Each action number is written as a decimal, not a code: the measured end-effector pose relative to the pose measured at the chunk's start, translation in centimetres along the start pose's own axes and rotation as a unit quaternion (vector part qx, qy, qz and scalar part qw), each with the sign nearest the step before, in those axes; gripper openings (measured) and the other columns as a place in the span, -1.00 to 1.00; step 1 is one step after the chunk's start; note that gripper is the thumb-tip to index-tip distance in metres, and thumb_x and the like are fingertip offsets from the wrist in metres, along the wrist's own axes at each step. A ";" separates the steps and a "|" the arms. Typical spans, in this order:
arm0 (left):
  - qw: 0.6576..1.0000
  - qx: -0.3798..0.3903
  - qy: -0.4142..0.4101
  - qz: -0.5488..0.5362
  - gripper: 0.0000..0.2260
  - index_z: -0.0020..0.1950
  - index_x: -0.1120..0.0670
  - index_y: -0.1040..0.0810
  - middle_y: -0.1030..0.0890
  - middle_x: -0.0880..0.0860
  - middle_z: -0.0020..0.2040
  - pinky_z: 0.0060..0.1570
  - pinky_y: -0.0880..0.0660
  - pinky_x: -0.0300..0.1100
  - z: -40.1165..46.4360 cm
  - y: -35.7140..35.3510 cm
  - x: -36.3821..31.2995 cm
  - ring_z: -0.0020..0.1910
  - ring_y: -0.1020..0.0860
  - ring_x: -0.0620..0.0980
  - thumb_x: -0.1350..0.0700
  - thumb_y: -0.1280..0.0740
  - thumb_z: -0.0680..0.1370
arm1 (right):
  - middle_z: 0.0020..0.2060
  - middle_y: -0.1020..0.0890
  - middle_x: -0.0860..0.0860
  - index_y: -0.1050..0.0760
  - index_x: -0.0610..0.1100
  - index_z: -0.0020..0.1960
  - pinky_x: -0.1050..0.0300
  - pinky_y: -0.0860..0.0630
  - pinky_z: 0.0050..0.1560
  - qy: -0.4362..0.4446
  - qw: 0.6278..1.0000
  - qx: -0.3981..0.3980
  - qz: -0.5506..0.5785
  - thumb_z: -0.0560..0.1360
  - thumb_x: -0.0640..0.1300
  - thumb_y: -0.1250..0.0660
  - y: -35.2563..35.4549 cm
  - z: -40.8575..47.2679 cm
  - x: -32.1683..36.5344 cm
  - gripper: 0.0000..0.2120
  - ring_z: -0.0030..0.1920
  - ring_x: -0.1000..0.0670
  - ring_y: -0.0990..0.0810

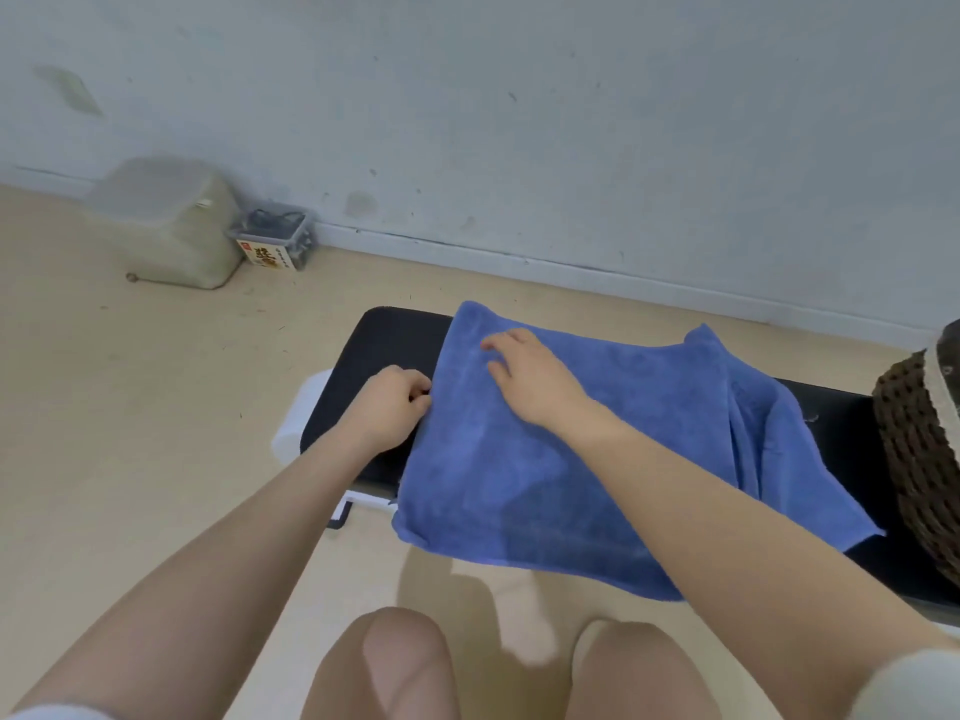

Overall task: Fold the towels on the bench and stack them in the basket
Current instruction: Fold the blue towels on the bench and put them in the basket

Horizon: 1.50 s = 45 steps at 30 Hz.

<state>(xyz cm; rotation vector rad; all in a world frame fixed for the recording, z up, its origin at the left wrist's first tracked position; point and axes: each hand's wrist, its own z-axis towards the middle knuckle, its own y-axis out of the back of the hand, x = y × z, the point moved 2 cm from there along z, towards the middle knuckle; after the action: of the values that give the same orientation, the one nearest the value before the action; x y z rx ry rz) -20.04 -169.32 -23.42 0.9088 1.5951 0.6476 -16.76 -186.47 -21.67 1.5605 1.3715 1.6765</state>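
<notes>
Your blue towel (597, 449) lies spread over the black worktop (384, 340), covering its middle. The towel's near edge hangs off the worktop's front side toward your knees (400, 662). The towel's right part is bunched into a fold, with a second layer showing underneath it.

Your left hand (387, 407) sits at the towel's left edge, fingers curled and pinching the hem there, knuckles resting over bare worktop. Your right hand (524, 376) lies flat on top of the towel near its far left corner, fingers spread and pressing down, not gripping anything. The two hands are apart, with a strip of towel between them.

The dark woven basket (919, 449) stands on the worktop to the towel's right, cut off by the frame edge. It has a pale rim band. The towel's right corner lies just beside it; whether they touch, you cannot tell. What is inside the basket is not visible.

On the floor (130, 407), well to the towel's far left against the wall (519, 96), there is a pale plastic bin (171, 226), blurred. A small clear box (275, 241) with a yellow label sits touching its right side. White frame parts of the worktop (291, 428) show below your left wrist.
</notes>
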 end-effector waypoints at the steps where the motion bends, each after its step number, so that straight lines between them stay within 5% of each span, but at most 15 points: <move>1: 1.000 -0.002 -0.014 -0.012 -0.77 -0.29 0.05 -0.48 -0.50 0.00 -0.34 -0.33 -0.30 -0.23 0.2 -0.2 0.1 -0.28 -0.43 -0.03 0.22 -0.22 0.55 | 0.47 -0.20 -0.03 -0.22 -0.06 0.45 -0.12 -0.48 0.15 0.002 1.000 0.008 0.001 0.63 -0.10 -0.03 -0.5 1.2 0.7 -0.61 0.21 -0.13 -0.49; 4: 0.996 0.012 -0.019 -0.089 -0.76 -0.37 -0.01 -0.45 -0.46 -0.09 -0.39 -0.33 -0.25 -0.26 0.6 -0.8 0.4 -0.30 -0.35 -0.11 0.18 -0.31 0.50 | 0.54 0.01 -0.06 0.02 -0.08 0.53 -0.09 -0.43 0.23 -0.018 0.999 0.005 0.028 0.64 -0.07 -0.03 -0.8 4.5 1.8 -0.50 0.32 -0.16 -0.41; 9: 0.981 0.042 0.022 -0.187 -0.75 -0.16 0.22 -0.57 -0.55 0.01 -0.28 -0.20 -0.40 -0.16 1.2 -0.8 -0.6 -0.28 -0.45 -0.08 0.03 -0.36 0.50 | 0.34 -0.36 -0.13 -0.08 -0.15 0.49 -0.10 -0.54 0.07 -0.102 0.990 0.034 0.089 0.56 0.05 -0.19 -0.5 8.3 1.1 -0.40 0.09 -0.18 -0.55; 13: 0.951 0.095 0.009 -0.295 -0.68 -0.13 0.27 -0.57 -0.55 0.05 -0.25 -0.20 -0.41 -0.15 1.7 -0.4 -1.7 -0.28 -0.45 -0.04 -0.01 -0.30 0.54 | -0.13 -0.57 -0.11 -0.53 -0.28 -0.01 0.05 -0.46 -0.16 -0.041 0.998 -0.012 0.036 0.48 -0.20 -0.22 -0.1 9.4 -0.1 -0.81 -0.17 -0.10 -0.51; 15: 0.903 0.078 0.028 -0.421 -0.72 -0.04 0.21 -0.58 -0.59 0.04 -0.20 -0.25 -0.49 -0.23 2.4 -0.2 -2.5 -0.30 -0.50 -0.07 0.03 -0.20 0.60 | -0.29 -0.54 -0.04 -0.52 -0.20 -0.18 0.11 -0.41 -0.24 -0.015 0.986 -0.016 0.167 0.45 -0.29 -0.21 0.9 9.0 -1.0 -0.88 -0.28 -0.03 -0.48; 17: 0.884 0.001 0.036 -0.465 -0.82 0.07 0.13 -0.51 -0.58 0.03 -0.13 -0.26 -0.52 -0.28 3.7 0.2 -3.3 -0.27 -0.53 -0.08 0.11 -0.15 0.62 | -0.43 -0.51 0.03 -0.47 -0.12 -0.29 0.22 -0.37 -0.34 -0.017 0.925 0.014 0.380 0.39 -0.32 -0.21 2.2 7.9 -1.9 -0.84 -0.40 0.07 -0.43; 20: 0.904 -0.029 0.006 -0.426 -0.72 0.31 0.02 -0.35 -0.49 -0.03 0.16 0.14 -0.46 -0.23 5.6 0.1 -4.6 0.10 -0.50 -0.11 0.10 -0.20 0.60 | -0.47 -0.48 0.01 -0.41 -0.14 -0.36 0.20 -0.31 -0.33 -0.023 0.818 0.077 0.570 0.20 -0.26 -0.21 3.7 6.3 -3.9 -0.95 -0.41 0.06 -0.39; 23: 0.890 0.134 -0.066 -0.430 -0.60 0.41 0.03 -0.29 -0.46 -0.05 0.32 0.27 -0.40 -0.26 5.9 -0.6 -6.9 0.25 -0.46 -0.19 0.04 -0.23 0.59 | -0.30 -0.53 -0.12 -0.47 -0.19 -0.25 0.06 -0.43 -0.11 -0.049 0.728 0.110 0.675 0.04 -0.17 -0.34 4.4 5.2 -5.5 -0.71 -0.25 -0.09 -0.49; 26: 0.850 0.286 -0.069 -0.438 -0.64 0.30 0.01 -0.40 -0.52 -0.12 0.23 0.18 -0.47 -0.32 5.6 -1.7 -8.1 0.19 -0.51 -0.26 -0.06 -0.26 0.53 | -0.31 -0.55 -0.12 -0.53 -0.24 -0.20 0.09 -0.49 -0.11 -0.076 0.706 0.085 0.699 0.10 -0.21 -0.19 5.2 4.5 -6.2 -0.69 -0.26 -0.11 -0.54; 31: 0.785 0.252 0.001 -0.566 -0.61 0.24 0.14 -0.49 -0.60 0.03 0.14 0.08 -0.53 -0.26 5.7 -2.6 -7.6 0.13 -0.57 -0.07 -0.07 -0.20 0.53 | -0.40 -0.52 -0.08 -0.53 -0.25 -0.27 0.14 -0.41 -0.20 -0.082 0.714 0.046 0.694 -0.01 -0.21 -0.20 6.0 4.1 -6.7 -0.67 -0.34 -0.06 -0.47; 35: 0.747 0.154 -0.010 -0.647 -0.70 0.26 0.14 -0.49 -0.61 0.07 0.13 0.09 -0.53 -0.19 5.3 -0.8 -5.4 0.09 -0.59 -0.01 0.06 -0.23 0.57 | -0.43 -0.47 -0.02 -0.54 -0.27 -0.24 0.17 -0.28 -0.34 -0.088 0.784 0.049 0.612 0.10 -0.22 -0.10 5.8 3.8 -6.4 -0.66 -0.40 0.02 -0.37; 38: 0.791 0.009 0.005 -0.612 -0.90 -0.03 0.06 -0.57 -0.67 -0.03 -0.16 -0.12 -0.54 -0.23 4.9 1.6 -3.4 -0.21 -0.62 -0.11 0.17 -0.26 0.56 | -0.47 -0.21 -0.01 -0.31 -0.15 -0.33 0.11 -0.02 -0.41 -0.112 0.884 -0.012 0.454 0.25 -0.22 -0.12 5.4 4.0 -5.4 -0.98 -0.49 0.06 -0.11; 41: 0.850 -0.097 0.012 -0.517 -0.88 -0.13 0.01 -0.59 -0.65 -0.03 -0.21 -0.16 -0.53 -0.22 4.8 3.0 -1.8 -0.25 -0.59 -0.10 0.14 -0.29 0.56 | -0.40 -0.44 -0.05 -0.38 -0.10 -0.29 0.14 -0.29 -0.40 -0.093 0.957 -0.075 0.265 0.44 -0.28 -0.14 4.2 4.6 -3.9 -0.83 -0.45 0.01 -0.38; 43: 0.889 -0.109 0.020 -0.444 -0.89 -0.07 -0.02 -0.58 -0.64 -0.01 -0.16 -0.07 -0.53 -0.11 4.7 3.0 -0.8 -0.18 -0.58 -0.06 0.13 -0.27 0.57 | 0.10 -0.56 -0.14 -0.46 -0.17 0.18 0.08 -0.48 -0.02 -0.077 0.982 -0.066 0.159 0.52 -0.24 -0.16 3.0 4.8 -2.7 -0.74 -0.03 -0.12 -0.59; 45: 0.944 -0.111 0.040 -0.309 -0.90 0.01 0.01 -0.56 -0.61 0.04 -0.13 0.01 -0.52 0.02 4.7 2.8 0.4 -0.14 -0.56 0.00 0.12 -0.26 0.56 | 0.46 -0.24 -0.13 -0.16 -0.18 0.47 0.04 -0.41 0.18 -0.062 0.996 -0.037 0.052 0.56 -0.16 -0.17 1.8 4.7 -1.2 -0.50 0.24 -0.16 -0.48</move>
<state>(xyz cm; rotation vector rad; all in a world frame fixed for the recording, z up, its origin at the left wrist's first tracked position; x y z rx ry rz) -14.89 -167.72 -22.46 0.1869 1.7186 0.4043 -11.58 -186.56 -21.33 1.6884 1.1719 1.6408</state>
